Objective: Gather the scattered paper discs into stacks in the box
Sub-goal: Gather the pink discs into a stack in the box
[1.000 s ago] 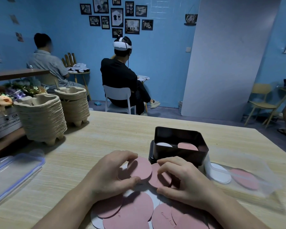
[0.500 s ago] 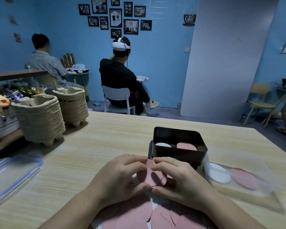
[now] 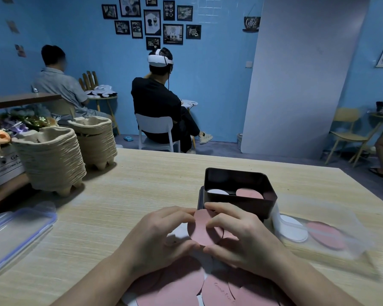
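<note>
A small stack of pink paper discs point(image 3: 201, 228) is pinched edgewise between my left hand point(image 3: 157, 237) and my right hand point(image 3: 241, 236), raised a little above the table just in front of the black box point(image 3: 241, 203). Inside the box lie a white disc stack point(image 3: 217, 192) on the left and a pink disc stack point(image 3: 249, 193) on the right. Several loose pink and white discs point(image 3: 186, 283) lie scattered on the table under my wrists, partly hidden by my arms.
A clear plastic container point(image 3: 318, 235) with a white and a pink disc lies right of the box. A clear lid with blue rim point(image 3: 16, 235) lies at the left. Two stacks of pulp trays point(image 3: 51, 162) stand at the far left. People sit beyond the wooden table point(image 3: 142, 184).
My hands came together, sliding separate pink discs on the table into one small stack, and lifted it between the fingertips toward the box.
</note>
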A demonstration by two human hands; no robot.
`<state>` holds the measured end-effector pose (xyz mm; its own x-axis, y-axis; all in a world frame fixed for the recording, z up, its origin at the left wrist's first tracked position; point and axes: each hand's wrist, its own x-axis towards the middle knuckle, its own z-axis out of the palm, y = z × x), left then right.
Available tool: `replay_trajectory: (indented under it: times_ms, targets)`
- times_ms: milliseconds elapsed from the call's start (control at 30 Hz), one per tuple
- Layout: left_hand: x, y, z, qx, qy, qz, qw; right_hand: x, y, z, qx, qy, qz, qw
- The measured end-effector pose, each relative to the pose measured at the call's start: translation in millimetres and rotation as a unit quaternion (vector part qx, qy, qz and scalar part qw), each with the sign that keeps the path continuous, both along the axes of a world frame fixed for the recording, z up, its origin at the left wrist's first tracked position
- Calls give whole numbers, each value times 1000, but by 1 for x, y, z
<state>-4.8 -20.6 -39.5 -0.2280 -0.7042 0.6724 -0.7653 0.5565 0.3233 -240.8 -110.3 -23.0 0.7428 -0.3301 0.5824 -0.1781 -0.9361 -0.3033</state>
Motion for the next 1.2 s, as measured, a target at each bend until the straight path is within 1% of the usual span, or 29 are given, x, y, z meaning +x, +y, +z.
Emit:
replay_trajectory:
  times_ms: [200, 400, 633, 767, 800, 867, 967, 1133, 1200]
  targets:
    - [-2, -1, 0, -18, -6, -7, 1000, 1, -3, -3, -1, 25, 3, 1000]
    - [2, -1, 0, 20, -23, -8, 1000, 0, -3, -1, 5, 34, 2, 999]
    - [2, 3, 2, 24, -36, -8, 999, 0, -3, -1, 25, 64, 19, 997]
    - [2, 7, 8, 53, -49, -15, 997, 1, 0, 2, 9, 71, 17, 997]
    - [5, 9, 9, 59, -45, -10, 997, 1, 0, 2, 5, 72, 16, 997]
    - [11, 16, 10, 69, -6, 14, 998, 1, 1, 1, 3, 73, 13, 997]
    - [21, 34, 9, 67, 42, 73, 994, 0, 6, 3, 2, 62, 9, 998]
    - [45, 69, 8, 95, 26, 135, 986, 9, 17, 6, -21, 71, 33, 997]
    - [48, 84, 6, 133, 44, 142, 980, 12, 20, 5, -22, 85, 44, 995]
